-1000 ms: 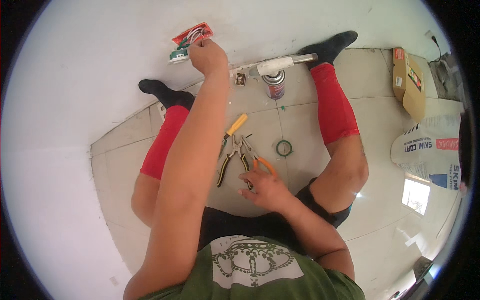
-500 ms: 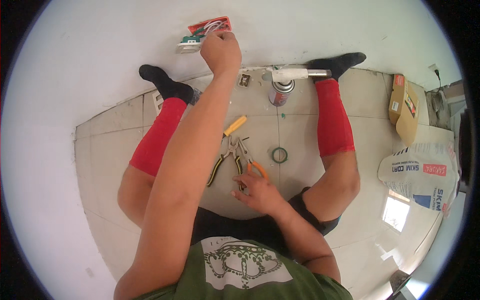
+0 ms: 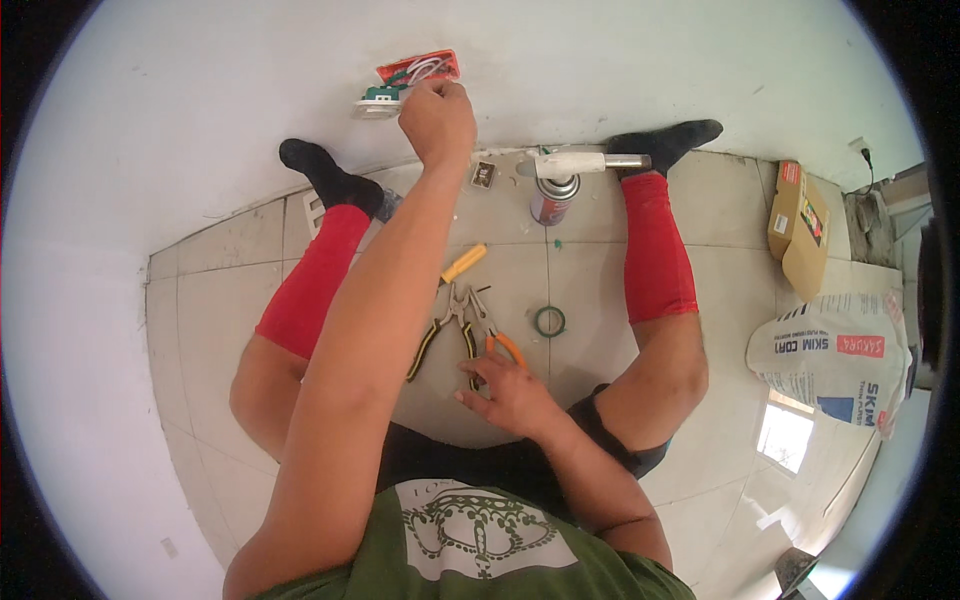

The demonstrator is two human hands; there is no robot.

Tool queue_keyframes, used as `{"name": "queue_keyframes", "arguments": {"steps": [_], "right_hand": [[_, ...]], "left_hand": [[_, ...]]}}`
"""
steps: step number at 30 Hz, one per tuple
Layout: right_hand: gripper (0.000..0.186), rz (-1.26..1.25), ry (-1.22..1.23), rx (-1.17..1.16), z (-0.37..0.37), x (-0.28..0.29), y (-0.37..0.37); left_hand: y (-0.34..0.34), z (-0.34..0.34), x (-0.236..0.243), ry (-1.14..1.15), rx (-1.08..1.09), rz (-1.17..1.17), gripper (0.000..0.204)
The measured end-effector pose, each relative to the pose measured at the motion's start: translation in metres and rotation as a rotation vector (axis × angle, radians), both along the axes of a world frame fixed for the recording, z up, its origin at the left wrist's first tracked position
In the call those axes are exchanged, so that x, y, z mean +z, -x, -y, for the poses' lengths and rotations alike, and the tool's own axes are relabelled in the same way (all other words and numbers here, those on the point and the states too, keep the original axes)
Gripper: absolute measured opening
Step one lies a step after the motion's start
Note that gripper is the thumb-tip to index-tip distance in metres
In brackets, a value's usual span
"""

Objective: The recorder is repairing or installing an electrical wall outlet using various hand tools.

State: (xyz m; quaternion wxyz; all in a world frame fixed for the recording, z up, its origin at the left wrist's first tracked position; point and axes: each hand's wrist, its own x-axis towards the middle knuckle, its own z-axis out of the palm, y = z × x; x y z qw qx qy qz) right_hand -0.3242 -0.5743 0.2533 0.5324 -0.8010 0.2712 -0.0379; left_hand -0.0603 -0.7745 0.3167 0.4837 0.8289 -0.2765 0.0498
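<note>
At the wall, my left hand is closed in a pinch beside an orange wall box. White and green wires loop out of this box toward my fingers; the fingertips are hidden, so what they grip cannot be made out. A white-framed socket plate with a green back hangs out of the box, just left of that hand. Low over the floor, my right hand has its fingers apart, at the handles of yellow-and-black pliers and orange-handled long-nose pliers. It grips neither.
Between my legs are a yellow-handled screwdriver, a roll of green tape and a gas canister with a torch head. To the right lie an open cardboard box and a white sack. A plug sits in the right wall.
The whole view has shifted slightly, with the floor things a little lower and further left. Both hands keep nearly the same places and poses.
</note>
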Motion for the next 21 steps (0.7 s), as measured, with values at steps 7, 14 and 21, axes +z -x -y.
{"name": "queue_keyframes", "arguments": {"steps": [7, 14, 21], "right_hand": [[0.043, -0.053, -0.038, 0.05, -0.001, 0.0, -0.002], [0.043, -0.078, -0.066, 0.091, 0.0, 0.002, -0.005], [0.044, -0.046, -0.018, 0.095, -0.004, -0.006, -0.004]], "left_hand": [[-0.001, 0.0, 0.001, 0.006, 0.005, 0.0, 0.021], [0.01, 0.007, 0.002, 0.09, 0.051, -0.077, 0.019], [0.027, 0.022, 0.008, 0.173, 0.089, -0.272, 0.016]]}}
